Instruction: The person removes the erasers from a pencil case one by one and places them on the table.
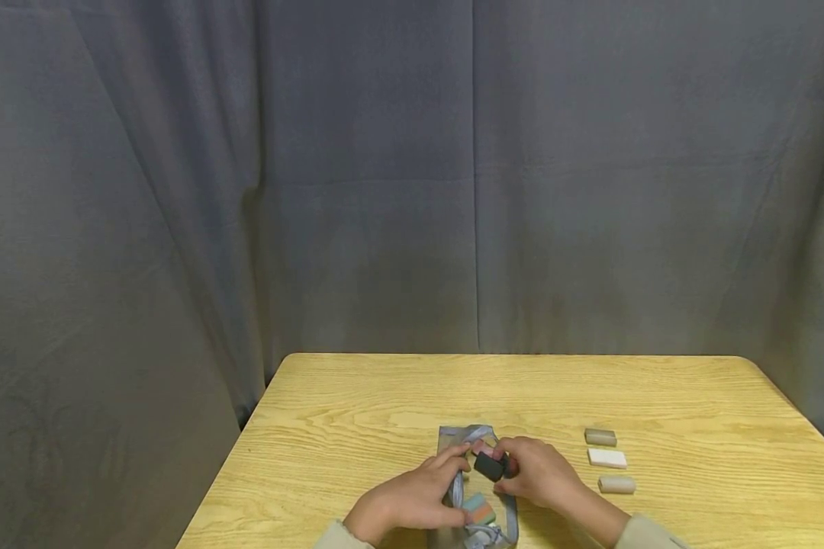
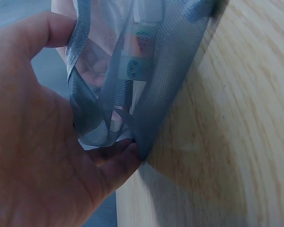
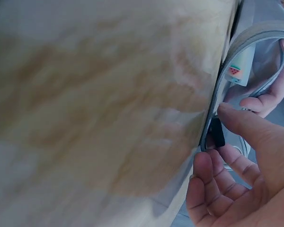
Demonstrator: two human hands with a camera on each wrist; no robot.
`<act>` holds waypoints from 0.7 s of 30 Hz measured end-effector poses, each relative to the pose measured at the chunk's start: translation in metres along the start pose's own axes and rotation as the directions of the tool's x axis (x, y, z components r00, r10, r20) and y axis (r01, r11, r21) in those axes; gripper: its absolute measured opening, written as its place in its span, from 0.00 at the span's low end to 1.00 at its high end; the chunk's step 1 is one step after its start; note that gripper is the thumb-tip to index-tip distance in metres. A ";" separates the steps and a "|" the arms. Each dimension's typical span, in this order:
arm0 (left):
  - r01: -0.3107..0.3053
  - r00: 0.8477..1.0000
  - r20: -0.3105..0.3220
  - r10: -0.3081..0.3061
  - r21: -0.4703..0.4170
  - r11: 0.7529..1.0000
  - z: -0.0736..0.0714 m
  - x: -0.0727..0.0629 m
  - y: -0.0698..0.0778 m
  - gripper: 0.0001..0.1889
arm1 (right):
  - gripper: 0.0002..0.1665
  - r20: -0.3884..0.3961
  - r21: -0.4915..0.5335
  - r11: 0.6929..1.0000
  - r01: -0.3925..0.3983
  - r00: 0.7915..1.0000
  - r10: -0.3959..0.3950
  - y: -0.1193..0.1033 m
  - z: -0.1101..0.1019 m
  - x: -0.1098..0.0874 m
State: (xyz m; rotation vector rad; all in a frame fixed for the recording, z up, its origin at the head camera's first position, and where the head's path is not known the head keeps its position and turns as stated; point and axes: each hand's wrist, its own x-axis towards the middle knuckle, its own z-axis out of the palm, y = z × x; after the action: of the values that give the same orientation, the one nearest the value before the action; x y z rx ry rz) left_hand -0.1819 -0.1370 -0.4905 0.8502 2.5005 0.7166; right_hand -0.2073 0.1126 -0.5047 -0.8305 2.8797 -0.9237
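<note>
A grey mesh zip pouch (image 1: 512,518) lies on the wooden table between both hands, its mouth spread. My left hand (image 1: 415,496) grips the pouch's edge, thumb near one end and fingers near the other; the grey trim (image 2: 80,52) runs past the thumb in the left wrist view. My right hand (image 1: 539,471) pinches a black eraser (image 1: 489,467) between thumb and fingers, over the pouch opening. Beside it is a pink eraser (image 1: 481,447). A green-and-orange striped eraser (image 1: 479,509) is inside the pouch near the left thumb. In the right wrist view an eraser with a watermelon print (image 3: 235,71) shows.
To the right on the table, a brownish-grey eraser (image 1: 600,437), a white eraser (image 1: 607,457) and a pale beige eraser (image 1: 616,484) lie in a column. Grey curtains (image 1: 371,191) hang behind and beside the table (image 1: 329,412).
</note>
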 end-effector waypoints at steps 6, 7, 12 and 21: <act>-0.007 1.000 0.001 0.007 0.000 1.000 0.001 0.000 -0.001 0.38 | 0.24 0.010 -0.033 0.999 0.011 1.000 -0.011 0.002 0.002 0.003; -0.006 1.000 0.001 0.006 0.003 1.000 0.001 0.000 -0.001 0.38 | 0.24 0.013 -0.037 0.999 0.011 1.000 -0.010 0.003 0.002 0.003; -0.003 1.000 0.000 0.003 0.043 0.999 0.001 0.001 -0.001 0.39 | 0.22 0.019 -0.027 1.000 -0.003 1.000 0.003 0.005 0.002 0.006; 0.004 1.000 0.002 -0.004 0.040 0.999 0.001 0.001 -0.001 0.38 | 0.19 0.031 -0.029 1.000 -0.012 0.999 0.013 0.005 0.000 0.007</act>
State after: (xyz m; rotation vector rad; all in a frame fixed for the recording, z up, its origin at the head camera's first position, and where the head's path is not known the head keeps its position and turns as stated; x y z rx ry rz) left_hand -0.1829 -0.1368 -0.4923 0.8588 2.5224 0.6660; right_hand -0.2157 0.1126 -0.5060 -0.8206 2.8746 -0.8616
